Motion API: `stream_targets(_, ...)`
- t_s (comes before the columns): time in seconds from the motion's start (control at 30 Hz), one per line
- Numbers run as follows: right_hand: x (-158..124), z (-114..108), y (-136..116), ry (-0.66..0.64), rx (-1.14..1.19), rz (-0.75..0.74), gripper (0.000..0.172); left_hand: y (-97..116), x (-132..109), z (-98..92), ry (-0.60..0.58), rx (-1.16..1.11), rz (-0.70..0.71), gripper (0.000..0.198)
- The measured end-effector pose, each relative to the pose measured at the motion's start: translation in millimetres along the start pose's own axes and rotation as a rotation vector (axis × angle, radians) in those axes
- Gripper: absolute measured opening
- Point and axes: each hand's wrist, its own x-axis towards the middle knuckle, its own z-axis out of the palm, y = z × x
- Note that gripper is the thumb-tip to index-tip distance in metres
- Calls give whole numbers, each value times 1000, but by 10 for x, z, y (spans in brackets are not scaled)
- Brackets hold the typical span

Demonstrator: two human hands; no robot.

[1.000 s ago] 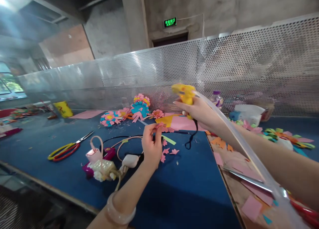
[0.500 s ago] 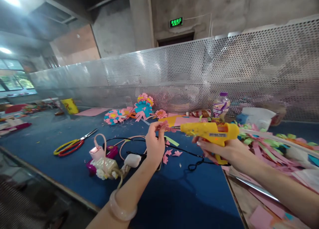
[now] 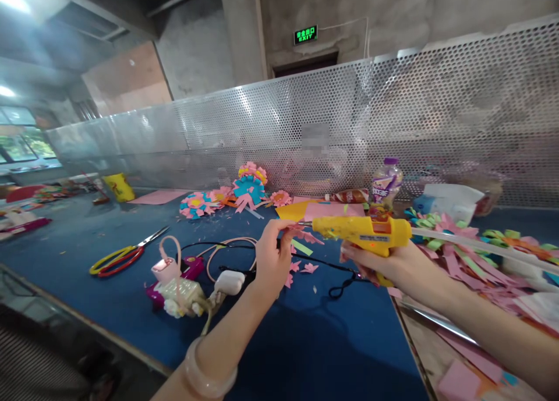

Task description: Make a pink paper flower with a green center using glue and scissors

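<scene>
My right hand (image 3: 375, 262) is wrapped round the handle of a yellow glue gun (image 3: 360, 232). A long clear glue stick (image 3: 454, 238) runs out of its back end. The gun's metal nozzle points left and meets the fingertips of my left hand (image 3: 275, 249). Those fingers are pinched on a pink paper piece (image 3: 305, 236), partly hidden behind them. Small pink paper cutouts (image 3: 309, 268) and a light green paper strip (image 3: 302, 247) lie on the blue table below.
Scissors (image 3: 126, 256), a power strip with chargers (image 3: 179, 284) and looping cables lie to the left. Paper flowers (image 3: 250, 188) stand at the back before a perforated metal screen (image 3: 271, 139). A purple-capped bottle (image 3: 386, 183) and a paper-strip heap (image 3: 471, 255) are right.
The nozzle has come up against my left fingertips, and more of the pink paper piece shows beneath it. The camera view has shifted slightly.
</scene>
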Motion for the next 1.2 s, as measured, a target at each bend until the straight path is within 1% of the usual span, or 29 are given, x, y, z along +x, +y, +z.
stream_targets(0.23, -34, 18, -15, -5, -22, -14, 25, 4, 14, -37, 6, -32, 115, 11)
stream_targets(0.37, -52, 25, -22, 55, -45, -4, 20, 12, 24, -48, 21, -42, 143, 11)
stream_targets(0.47, -60, 16, -35, 66, -53, -18, 15, 14, 27, -56, 10, -55, 154, 12)
stream_targets(0.63, -45, -2, -12, 51, -142, -84, 21, 24, 32, -67, -11, -74, 172, 13)
stream_targets(0.8, -39, -17, 21, 21, -177, -146, 13, 53, 49, -74, 8, -70, 188, 13)
stream_targets(0.93, -40, -25, 36, 4, -199, -158, 12, 46, 59, -82, 5, -71, 208, 13)
stream_targets(1.07, -33, -26, 31, 17, -217, -158, 13, 32, 59, -87, 1, -54, 216, 13)
stream_targets(1.2, -30, -22, 13, 3, -204, -190, 16, 29, 56, -89, -3, -49, 207, 12)
